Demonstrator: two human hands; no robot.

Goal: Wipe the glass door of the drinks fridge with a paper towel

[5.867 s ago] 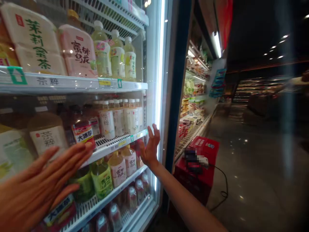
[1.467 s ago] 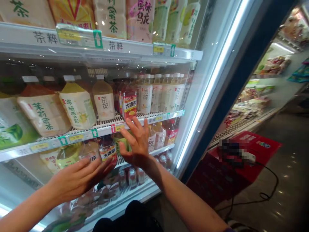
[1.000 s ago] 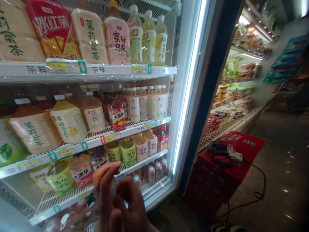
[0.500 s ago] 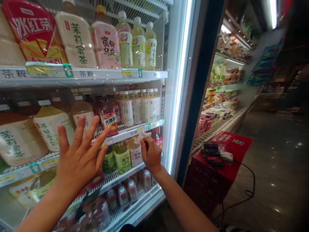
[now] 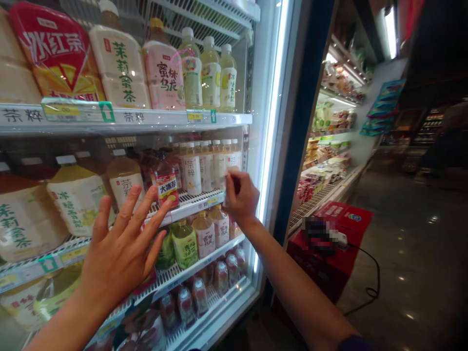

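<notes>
My right hand [image 5: 239, 195] is raised against the glass door of a drinks fridge [image 5: 241, 97], pinching a small white tissue [image 5: 232, 169] between its fingertips. The tissue is mostly hidden by my fingers. My left hand [image 5: 120, 248] is open with its fingers spread, and its fingertips are close to a bottle of iced tea with a red label [image 5: 166, 183] behind the glass. I cannot tell whether my left hand touches the glass. Bottled teas and pouches fill white wire shelves [image 5: 109, 117] behind the door.
The fridge's dark blue door frame [image 5: 296, 122] runs to the right of my hands. Beyond it stand stacked red crates [image 5: 329, 258] with a pixelated object on top, a black cable [image 5: 369, 287], a lit chilled food shelf [image 5: 329, 146] and a shiny floor [image 5: 402, 253].
My right hand has moved up the glass with the tissue, from the lower shelf level to the middle shelf level. My left hand has barely moved, and the view has shifted slightly.
</notes>
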